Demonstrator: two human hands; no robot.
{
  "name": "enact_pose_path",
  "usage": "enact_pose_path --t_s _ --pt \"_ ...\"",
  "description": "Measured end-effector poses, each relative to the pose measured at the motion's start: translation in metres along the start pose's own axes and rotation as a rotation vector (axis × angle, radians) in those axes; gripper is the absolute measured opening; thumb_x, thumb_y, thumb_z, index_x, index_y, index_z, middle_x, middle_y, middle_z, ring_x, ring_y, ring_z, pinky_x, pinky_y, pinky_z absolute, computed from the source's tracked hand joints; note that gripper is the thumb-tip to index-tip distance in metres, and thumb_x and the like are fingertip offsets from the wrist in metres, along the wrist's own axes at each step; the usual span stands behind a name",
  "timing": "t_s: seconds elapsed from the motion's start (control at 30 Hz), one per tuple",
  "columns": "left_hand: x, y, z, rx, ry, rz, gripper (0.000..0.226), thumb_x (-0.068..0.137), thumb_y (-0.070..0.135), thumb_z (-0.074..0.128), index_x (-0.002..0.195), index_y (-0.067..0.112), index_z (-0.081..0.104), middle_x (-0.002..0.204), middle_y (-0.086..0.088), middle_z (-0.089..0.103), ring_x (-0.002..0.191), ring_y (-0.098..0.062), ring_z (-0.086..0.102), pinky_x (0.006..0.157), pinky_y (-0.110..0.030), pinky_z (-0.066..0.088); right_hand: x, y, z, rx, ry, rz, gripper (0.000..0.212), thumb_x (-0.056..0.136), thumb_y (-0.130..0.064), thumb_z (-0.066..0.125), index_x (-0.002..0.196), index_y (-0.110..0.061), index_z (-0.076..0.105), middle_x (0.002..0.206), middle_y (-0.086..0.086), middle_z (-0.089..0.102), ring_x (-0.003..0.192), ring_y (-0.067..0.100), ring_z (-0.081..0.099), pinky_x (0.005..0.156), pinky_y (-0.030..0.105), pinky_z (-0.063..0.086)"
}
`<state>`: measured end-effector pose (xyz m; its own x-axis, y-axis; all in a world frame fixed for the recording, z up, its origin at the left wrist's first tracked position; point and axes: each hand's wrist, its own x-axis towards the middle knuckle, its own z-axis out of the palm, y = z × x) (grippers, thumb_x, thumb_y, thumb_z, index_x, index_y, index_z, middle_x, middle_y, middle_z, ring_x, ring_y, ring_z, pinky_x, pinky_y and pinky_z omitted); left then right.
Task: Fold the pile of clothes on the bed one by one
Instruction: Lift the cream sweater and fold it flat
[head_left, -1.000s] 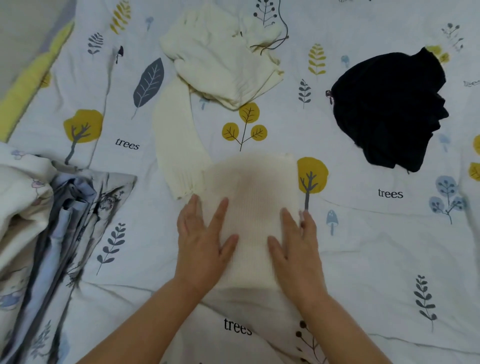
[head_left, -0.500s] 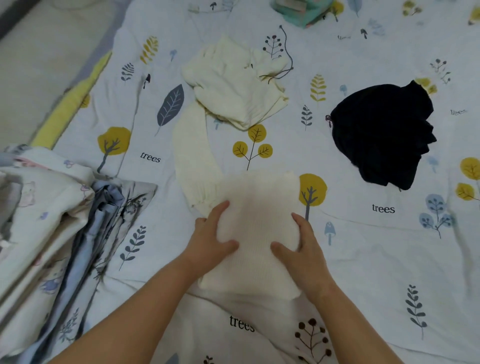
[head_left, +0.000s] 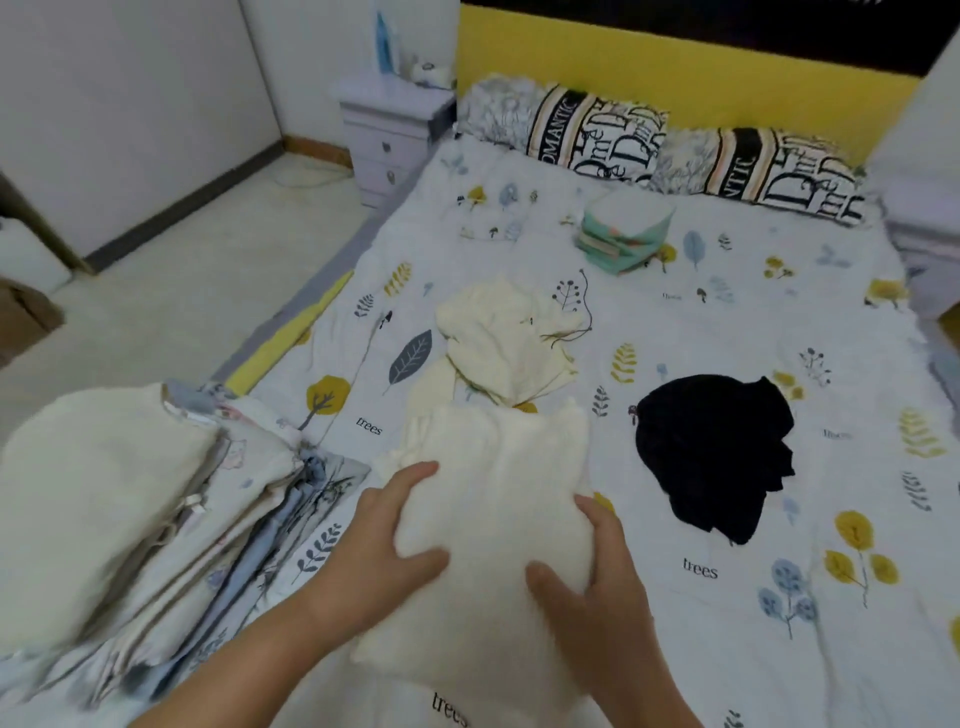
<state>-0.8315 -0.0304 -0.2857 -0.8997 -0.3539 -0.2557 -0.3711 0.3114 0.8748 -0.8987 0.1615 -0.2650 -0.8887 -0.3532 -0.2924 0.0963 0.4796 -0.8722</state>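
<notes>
A folded cream knit garment (head_left: 493, 499) is lifted a little off the bed, held from both sides. My left hand (head_left: 389, 540) grips its left edge, thumb on top. My right hand (head_left: 592, 571) grips its right edge the same way. Beyond it lies a crumpled cream garment (head_left: 504, 343) with a dark cord. A crumpled black garment (head_left: 717, 447) lies to the right. A stack of folded clothes (head_left: 119, 509) sits at the left edge of the bed, topped by a cream piece.
The bed sheet (head_left: 727, 597) is white with leaf and tree prints. A teal and white folded bundle (head_left: 623, 234) sits near two patterned pillows (head_left: 597, 135) at the yellow headboard. A lilac nightstand (head_left: 389, 135) stands left of the bed, beside open floor.
Both hands went from pressing flat on the folded cream garment to gripping its sides and lifting it. The view has tilted up, now showing the pillows and the folded stack.
</notes>
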Motion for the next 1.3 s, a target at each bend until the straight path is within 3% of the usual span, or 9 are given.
enact_pose_path --t_s 0.07,0.17,0.23,0.37,0.53,0.7,0.87,1.07,1.3 --pt "-0.013 0.021 -0.011 -0.040 0.043 0.006 0.066 0.065 0.033 0.065 0.118 0.059 0.035 0.124 0.008 0.040 0.102 0.005 0.048 0.080 -0.011 0.042 -0.011 -0.024 -0.008 0.001 -0.010 -0.045 0.062 0.064 -0.037 0.061 0.119 -0.043 0.031 0.123 -0.010 0.048 0.110 0.012 0.049 0.086 0.025 0.036" --pt "-0.033 0.047 -0.030 -0.062 0.093 0.028 0.065 0.057 0.039 0.064 0.113 0.060 0.037 0.122 0.006 0.045 0.107 -0.004 0.051 0.093 -0.026 0.044 -0.026 -0.052 -0.016 -0.009 -0.033 -0.095 0.059 0.070 -0.034 0.065 0.119 -0.042 0.032 0.123 -0.005 0.051 0.108 0.014 0.050 0.086 0.027 0.038" --pt "-0.046 0.059 -0.044 -0.071 0.123 0.051 0.065 0.052 0.046 0.062 0.109 0.064 0.037 0.121 0.008 0.045 0.108 -0.002 0.050 0.093 -0.025 0.043 -0.033 -0.067 -0.018 -0.018 -0.045 -0.125 0.058 0.075 -0.026 0.068 0.118 -0.041 0.032 0.122 -0.004 0.052 0.107 0.015 0.051 0.086 0.028 0.039" --pt "-0.066 0.068 -0.075 -0.059 0.182 0.064 0.062 0.054 0.041 0.063 0.107 0.061 0.038 0.121 0.011 0.043 0.107 0.009 0.042 0.083 -0.008 0.036 -0.043 -0.096 -0.007 -0.043 -0.081 -0.157 0.058 0.079 -0.019 0.068 0.121 -0.038 0.033 0.123 -0.004 0.051 0.107 0.015 0.049 0.080 0.025 0.034" --pt "-0.083 0.065 -0.126 -0.034 0.223 0.057 0.059 0.059 0.033 0.063 0.108 0.054 0.037 0.118 0.010 0.042 0.101 0.009 0.041 0.080 -0.006 0.035 -0.053 -0.129 0.033 -0.031 -0.124 -0.197 0.057 0.079 -0.020 0.068 0.117 -0.040 0.030 0.124 -0.002 0.051 0.106 0.016 0.050 0.082 0.026 0.037" --pt "-0.091 0.041 -0.188 -0.005 0.240 0.014 0.057 0.055 0.042 0.064 0.103 0.059 0.037 0.118 0.008 0.043 0.101 0.000 0.044 0.076 -0.013 0.038 -0.059 -0.159 0.092 0.017 -0.154 -0.211 0.055 0.081 -0.022 0.065 0.120 -0.039 0.030 0.124 -0.008 0.048 0.107 0.011 0.048 0.082 0.025 0.035" --pt "-0.091 0.007 -0.259 0.025 0.211 -0.039 0.063 0.048 0.050 0.061 0.106 0.057 0.038 0.121 0.008 0.041 0.106 -0.010 0.046 0.088 -0.029 0.043 -0.059 -0.178 0.171 0.052 -0.149 -0.213 0.057 0.080 -0.022 0.066 0.119 -0.040 0.029 0.126 -0.007 0.047 0.112 0.012 0.047 0.096 0.034 0.040" --pt "-0.074 -0.049 -0.330 0.042 0.189 -0.083 0.056 0.078 0.012 0.069 0.114 0.045 0.041 0.122 0.000 0.041 0.103 -0.015 0.049 0.081 -0.025 0.043 -0.050 -0.192 0.265 0.069 -0.137 -0.157 0.062 0.070 -0.037 0.060 0.125 -0.034 0.030 0.130 -0.006 0.043 0.117 0.013 0.043 0.098 0.033 0.038" --pt "-0.049 -0.111 -0.360 0.073 0.219 -0.147 0.055 0.080 0.006 0.066 0.120 0.036 0.046 0.123 0.002 0.040 0.109 -0.017 0.044 0.085 -0.027 0.039 -0.029 -0.182 0.339 0.024 -0.153 -0.077 0.067 0.082 -0.016 0.065 0.138 -0.017 0.029 0.132 0.001 0.040 0.106 0.008 0.036 0.087 0.018 0.030"
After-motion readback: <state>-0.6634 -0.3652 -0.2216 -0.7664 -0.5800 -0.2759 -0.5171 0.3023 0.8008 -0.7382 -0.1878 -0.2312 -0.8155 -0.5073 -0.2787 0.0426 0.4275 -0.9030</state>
